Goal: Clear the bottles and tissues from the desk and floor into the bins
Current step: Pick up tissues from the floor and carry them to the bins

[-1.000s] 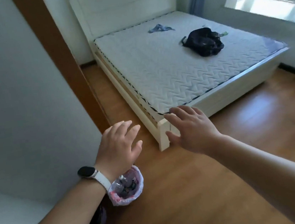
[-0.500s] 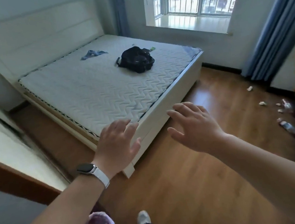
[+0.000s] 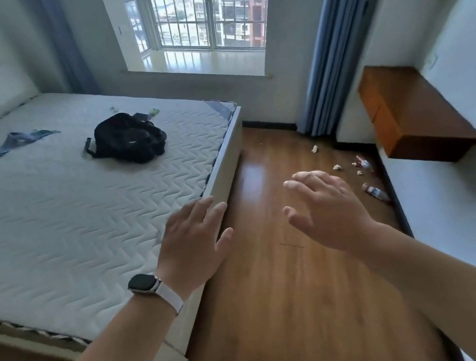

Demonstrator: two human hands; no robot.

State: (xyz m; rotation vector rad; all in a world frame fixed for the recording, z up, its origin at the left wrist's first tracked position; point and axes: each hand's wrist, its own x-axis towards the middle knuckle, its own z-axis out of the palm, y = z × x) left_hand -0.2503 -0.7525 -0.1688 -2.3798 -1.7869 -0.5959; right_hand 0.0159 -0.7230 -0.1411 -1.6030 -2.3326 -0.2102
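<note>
**Where the wooden floor [image 3: 289, 294] meets the right wall, litter lies scattered**

Though it is small in the frame, the lower bottle [image 3: 376, 192] reads as clear plastic with a reddish band. It lies flat at right of centre, its long axis running from upper left to lower right along the dark skirting. Which end carries the cap I cannot tell. Just above it the upper bottle [image 3: 364, 163] also lies on its side, red-labelled and too blurred to give a heading. White crumpled tissues [image 3: 337, 166] sit beside it as small irregular wads, with one more near the foot of the blue curtain [image 3: 331, 48].

Above the litter, at upper right, a boxy orange-brown wooden bench [image 3: 420, 116] juts from the white wall.

At lower centre the left hand [image 3: 191, 240] is held palm down with straight fingers, its grip holding nothing, and a dark-faced watch [image 3: 143, 283] on a pale band is on the wrist. To its right, the right hand [image 3: 327, 211] has spread, slightly bent fingers and its grip is likewise empty, well apart from the bottles.

Filling the left of the frame, the bed [image 3: 72, 230] has a white mattress quilted in chevrons, with a black backpack [image 3: 126, 138] on it.
</note>
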